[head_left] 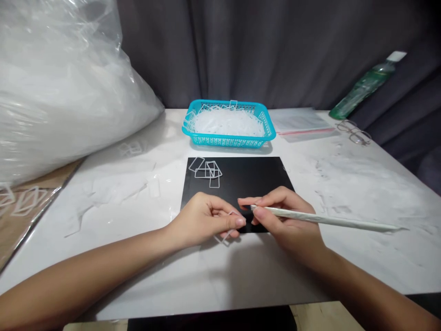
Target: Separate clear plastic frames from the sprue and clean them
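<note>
My left hand (215,217) pinches a thin white rectangular frame (225,236) between thumb and fingers; part of the frame is hidden by the fingers. My right hand (287,216) is closed round a long, slim white stick-like tool (330,220), whose thin pointed end sticks out to the right. The tool's other end lies at the right thumb and index finger, close to the left fingertips. Both hands are over the near part of a black mat (244,177). Several more white frames (208,172) lie overlapping at the mat's far left corner.
Behind the mat stands a blue basket (227,140) heaped with white frames. A big clear bag (69,101) of white stuff bulges at the left. Plastic zip bags (299,122), glasses (356,134) and a green bottle (367,85) are at the back right, before a dark curtain (275,50).
</note>
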Tool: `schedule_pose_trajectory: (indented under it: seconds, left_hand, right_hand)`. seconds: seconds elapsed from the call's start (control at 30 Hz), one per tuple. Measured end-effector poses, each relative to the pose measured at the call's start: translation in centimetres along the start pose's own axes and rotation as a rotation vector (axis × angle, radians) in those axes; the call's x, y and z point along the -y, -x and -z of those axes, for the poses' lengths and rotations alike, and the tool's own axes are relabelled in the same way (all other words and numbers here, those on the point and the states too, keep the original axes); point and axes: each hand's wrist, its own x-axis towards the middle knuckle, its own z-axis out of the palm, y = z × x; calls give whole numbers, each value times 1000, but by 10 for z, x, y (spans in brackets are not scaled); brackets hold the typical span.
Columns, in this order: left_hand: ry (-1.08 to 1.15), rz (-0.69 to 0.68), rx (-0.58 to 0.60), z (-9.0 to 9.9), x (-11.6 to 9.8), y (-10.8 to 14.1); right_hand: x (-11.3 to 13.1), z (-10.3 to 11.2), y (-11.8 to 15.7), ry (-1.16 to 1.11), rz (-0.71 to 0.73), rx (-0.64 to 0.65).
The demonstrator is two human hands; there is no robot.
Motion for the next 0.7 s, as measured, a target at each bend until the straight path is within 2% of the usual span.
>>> schedule_pose_trajectory:
  seconds: [0.7]
  left_hand:
    - [-43,96,-27,-1,-3,4]
  right_hand:
    - [0,3,1,-23,-42,123]
